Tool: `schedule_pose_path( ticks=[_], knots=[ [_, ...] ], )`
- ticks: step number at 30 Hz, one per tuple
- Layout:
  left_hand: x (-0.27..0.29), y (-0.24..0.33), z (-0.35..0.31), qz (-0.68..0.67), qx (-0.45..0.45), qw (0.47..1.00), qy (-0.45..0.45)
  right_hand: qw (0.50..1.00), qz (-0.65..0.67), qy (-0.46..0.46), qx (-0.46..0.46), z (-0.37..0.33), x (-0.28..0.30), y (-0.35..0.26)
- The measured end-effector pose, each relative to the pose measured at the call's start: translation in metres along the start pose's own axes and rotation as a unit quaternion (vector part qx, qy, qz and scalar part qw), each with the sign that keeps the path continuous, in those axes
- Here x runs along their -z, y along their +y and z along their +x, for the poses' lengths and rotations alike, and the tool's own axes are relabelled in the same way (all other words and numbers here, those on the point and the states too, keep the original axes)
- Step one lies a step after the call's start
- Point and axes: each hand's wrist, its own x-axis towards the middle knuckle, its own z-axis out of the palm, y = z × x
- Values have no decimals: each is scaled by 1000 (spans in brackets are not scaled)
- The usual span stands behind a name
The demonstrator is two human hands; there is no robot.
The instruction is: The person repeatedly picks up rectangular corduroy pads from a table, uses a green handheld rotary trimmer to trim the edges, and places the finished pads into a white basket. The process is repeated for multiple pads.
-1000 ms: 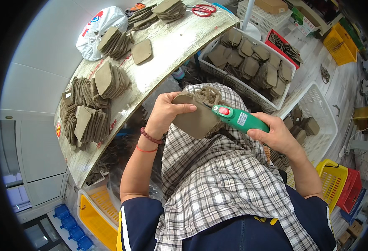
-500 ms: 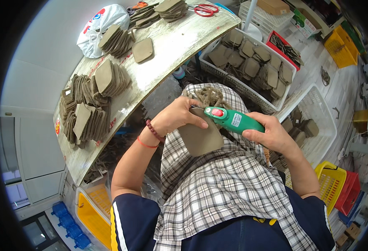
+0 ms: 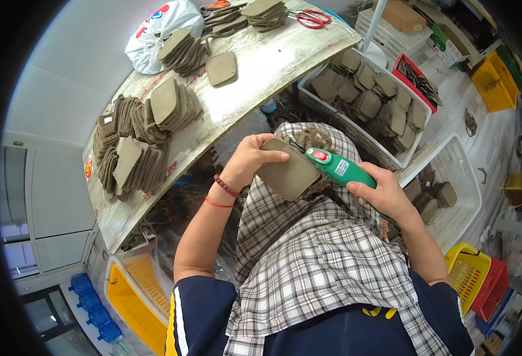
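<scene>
Left hand [image 3: 254,159]: pinching brown pad [image 3: 287,176] at upper-left edge, centre of frame. Right hand [image 3: 386,193]: wrapped around green tool [image 3: 343,169], tip near pad's upper-right edge. Risk: pad slipping in one-sided pinch could let tip gouge pad or reach left hand. Fuzzy scraps [image 3: 316,138] behind tip could snag it. Upper left: pad stacks [image 3: 167,107] on desk [image 3: 261,71]. Upper right: white crate [image 3: 356,128].

There were two hands [image 3: 248,161] [image 3: 386,191], one held pad [image 3: 286,177], one green tool [image 3: 347,171] — plus two wristbands [image 3: 227,187] and one white bag [image 3: 147,50].

A checked apron [image 3: 326,267] covers a navy top [image 3: 314,335].
</scene>
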Motion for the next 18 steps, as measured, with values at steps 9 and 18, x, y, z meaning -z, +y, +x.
schedule_pose_path(
  ticks=[9, 18],
  knots=[
    [-10, -1, 4, 15, 26, 999, -13, 999, -38, 6, 23, 9, -6, -15],
    [11, 26, 34, -207, -125, 955, 171, 994, 25, 100, 36, 54, 10, -8]
  ],
)
